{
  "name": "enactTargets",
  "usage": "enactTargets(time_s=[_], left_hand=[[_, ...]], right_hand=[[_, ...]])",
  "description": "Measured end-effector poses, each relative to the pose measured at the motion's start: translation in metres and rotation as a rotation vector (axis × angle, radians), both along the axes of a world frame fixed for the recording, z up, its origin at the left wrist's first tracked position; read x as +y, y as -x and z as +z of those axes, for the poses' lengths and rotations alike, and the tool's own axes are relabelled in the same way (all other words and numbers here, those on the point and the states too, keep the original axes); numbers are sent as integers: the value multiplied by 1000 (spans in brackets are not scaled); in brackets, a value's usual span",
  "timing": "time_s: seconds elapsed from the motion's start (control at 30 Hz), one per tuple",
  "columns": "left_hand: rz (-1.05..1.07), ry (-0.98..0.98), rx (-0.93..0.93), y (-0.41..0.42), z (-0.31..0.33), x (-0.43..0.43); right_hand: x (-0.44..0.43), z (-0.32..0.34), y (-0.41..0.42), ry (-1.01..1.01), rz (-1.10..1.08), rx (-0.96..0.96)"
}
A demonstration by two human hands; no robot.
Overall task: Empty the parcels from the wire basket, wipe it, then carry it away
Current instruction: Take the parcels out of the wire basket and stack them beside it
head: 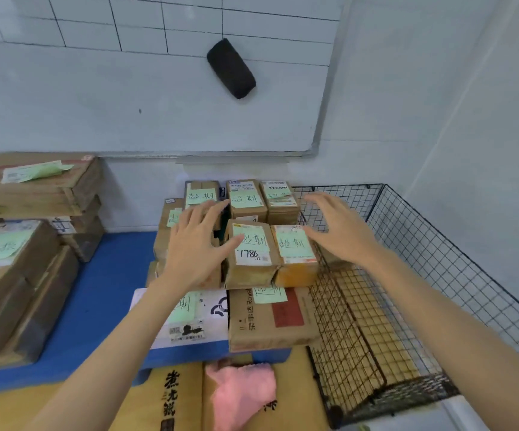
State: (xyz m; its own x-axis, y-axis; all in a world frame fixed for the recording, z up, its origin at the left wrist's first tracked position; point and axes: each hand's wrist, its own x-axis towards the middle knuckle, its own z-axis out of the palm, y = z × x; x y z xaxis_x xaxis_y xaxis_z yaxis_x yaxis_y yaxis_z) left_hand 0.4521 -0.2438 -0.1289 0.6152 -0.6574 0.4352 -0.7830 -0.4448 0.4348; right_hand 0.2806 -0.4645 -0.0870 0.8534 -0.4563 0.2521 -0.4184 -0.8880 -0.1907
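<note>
1. Clearance: the wire basket [457, 262] stands at the right with its top open. Its far and right sides are close to the white wall [469, 119]. Its left side stands just beside the parcel stack [252, 256].
2. The parcel stack sits on a blue surface [96, 290], which has bare room between the stack and the cartons [18, 275] at the left.
3. Left hand [196, 244]: fingers spread and released, grasping nothing, over the left side of the stack. Contact with the parcels cannot be confirmed.
4. Right hand [342, 231]: fingers spread and released, above the basket's left rim, just right of the two front top parcels.
5. Materials: the basket is black square-grid wire. The parcels are brown cardboard blocks with green handwritten notes.
6. A pink cloth [242, 393], soft and crumpled, lies on a carton at the near edge.
7. A whiteboard [127, 104] with a black eraser [231, 68] hangs behind.
</note>
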Motion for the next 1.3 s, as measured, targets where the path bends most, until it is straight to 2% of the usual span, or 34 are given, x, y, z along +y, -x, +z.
enactTargets(time_s=[0.47,0.8,1.0,1.17,1.3], left_hand=[[-50,-30,19,144,31,-180],[39,-177,124,183,16,-272],[100,-290,302,160,-23,-310],[175,-369,471,135,-78,-333],[215,-411,512,124,-122,-345]], right_hand=[[-173,-8,126,-79,-35,104],[-242,-45,127,-281,4,174],[-270,-84,105,-437,-36,228],[-286,-125,89,-487,-86,325],[-297,-159,77,-542,-116,392]])
